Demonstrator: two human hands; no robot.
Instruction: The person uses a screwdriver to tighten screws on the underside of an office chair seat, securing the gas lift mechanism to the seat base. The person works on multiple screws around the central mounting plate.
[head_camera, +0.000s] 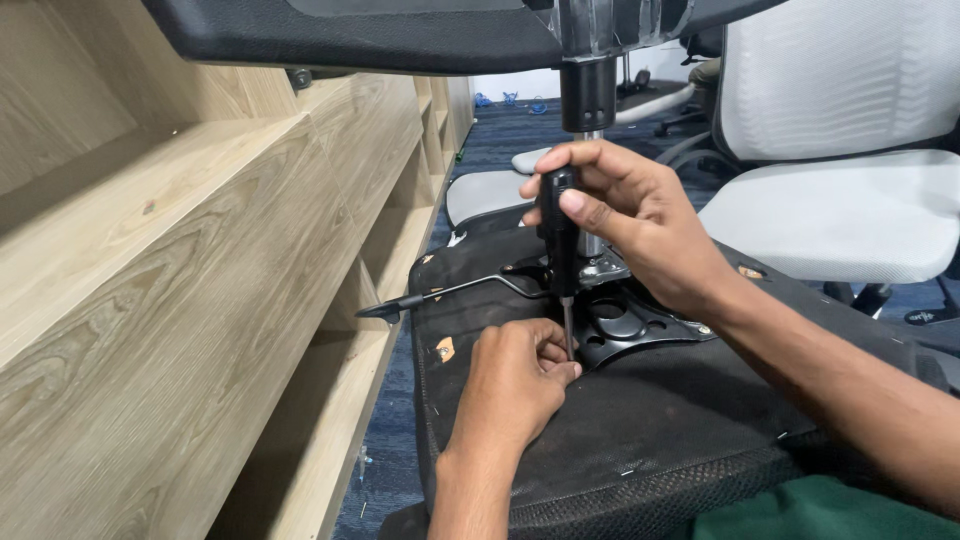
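The right hand (640, 215) grips a black screwdriver (558, 250) held upright, tip down at the near edge of the metal seat plate (630, 325), where the left hand's (515, 385) fingers pinch closed around the tip, the nearer of the 2 hands.

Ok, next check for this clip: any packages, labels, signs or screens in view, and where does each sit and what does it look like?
None can be made out: no package, sign or screen.
Nearest to a label: small orange patches on the black underside of the chair seat, left of the left hand; whether they are stickers or tears cannot be told.
The right hand grips a black screwdriver, plain as far as shows.
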